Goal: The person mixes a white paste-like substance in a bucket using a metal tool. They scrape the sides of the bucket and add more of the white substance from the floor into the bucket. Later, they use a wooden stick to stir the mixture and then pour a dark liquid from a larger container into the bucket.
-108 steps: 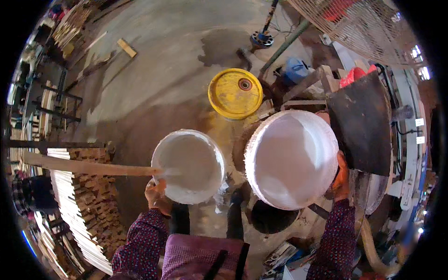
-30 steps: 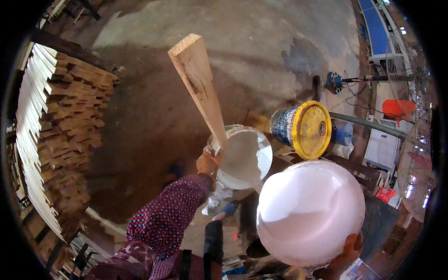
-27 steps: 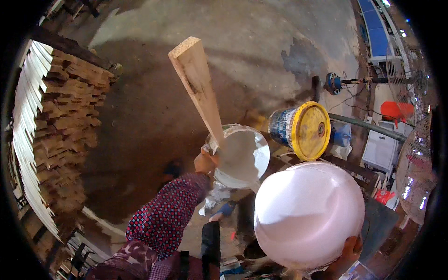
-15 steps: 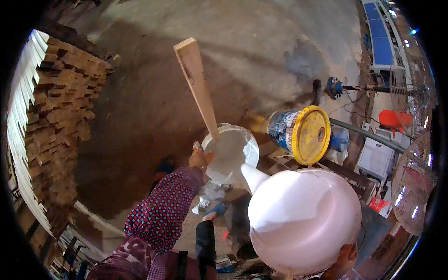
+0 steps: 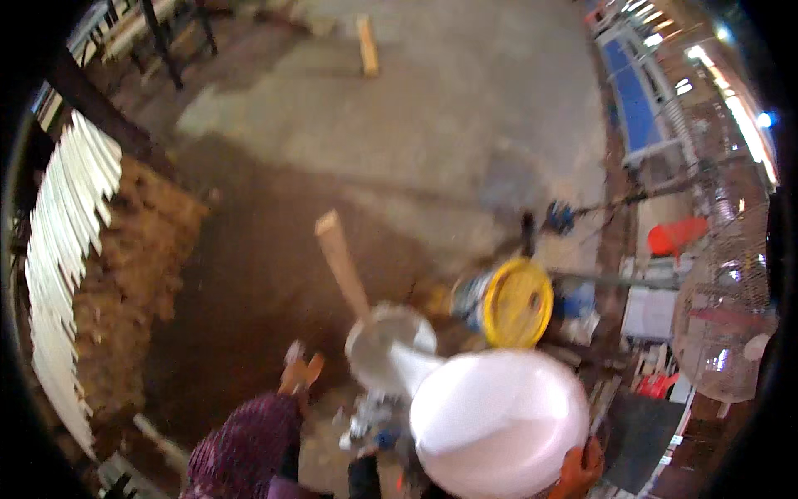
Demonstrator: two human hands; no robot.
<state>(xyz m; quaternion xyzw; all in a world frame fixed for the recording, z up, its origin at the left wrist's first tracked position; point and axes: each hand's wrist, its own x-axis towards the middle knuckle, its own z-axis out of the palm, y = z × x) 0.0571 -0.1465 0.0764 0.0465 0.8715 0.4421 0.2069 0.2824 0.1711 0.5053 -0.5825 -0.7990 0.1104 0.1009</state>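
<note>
My right hand [image 5: 579, 470] grips the near right side of a large, round white plastic scoop [image 5: 499, 416]. The scoop's tapering projection reaches over the rim of a white bucket [image 5: 356, 366]. Greyish-white contents show inside that bucket, and a flat wooden stick [image 5: 342, 262] stands tilted in it. Left of the bucket and apart from it, my left hand [image 5: 301, 374] is empty, its fingers spread, in a patterned dark red sleeve. A pale patch shows at one fingertip, blurred. The inside of the scoop is glossy white; whether it holds liquid I cannot tell.
A bucket with a yellow lid [image 5: 519, 303] lies tipped right of the white one. Stacked wood strips [image 5: 137, 274] rise at the left. A wire fan guard [image 5: 721, 333] and a red object [image 5: 675, 236] stand right. A wood piece [image 5: 367, 46] lies on the far floor.
My left hand has moved from the white bucket's rim, beside the stick, toward the left and opened. The scoop's projection now overlaps the bucket. The whole view has shifted, showing more far floor.
</note>
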